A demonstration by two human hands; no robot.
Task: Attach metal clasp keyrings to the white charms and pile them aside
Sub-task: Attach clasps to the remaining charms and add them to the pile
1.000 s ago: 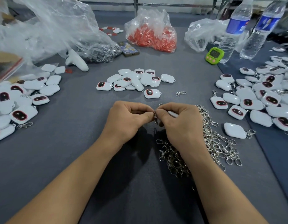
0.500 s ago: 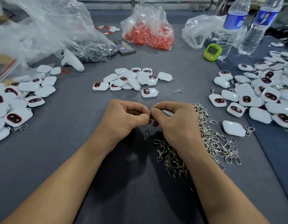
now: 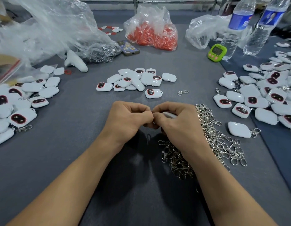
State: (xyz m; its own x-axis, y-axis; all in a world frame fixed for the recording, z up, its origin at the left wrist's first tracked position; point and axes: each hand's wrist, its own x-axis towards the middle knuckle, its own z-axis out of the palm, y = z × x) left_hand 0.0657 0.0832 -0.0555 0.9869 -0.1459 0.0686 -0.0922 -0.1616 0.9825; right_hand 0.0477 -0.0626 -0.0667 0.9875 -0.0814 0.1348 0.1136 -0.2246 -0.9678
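Gripping a white charm (image 3: pixel 170 115), the right hand (image 3: pixel 177 126) touches curled left hand (image 3: pixel 130 121), whose hold is unclear.

Fingers (image 3: pixel 142 110) pinch charm (image 3: pixel 169 115) — clasp (seemingly) hidden.

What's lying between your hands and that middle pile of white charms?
A single white charm, dark face up, near the pile's edge; the head view shows it.

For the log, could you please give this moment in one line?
left hand: pinching, item hidden; right hand: holding white charm; step: attaching
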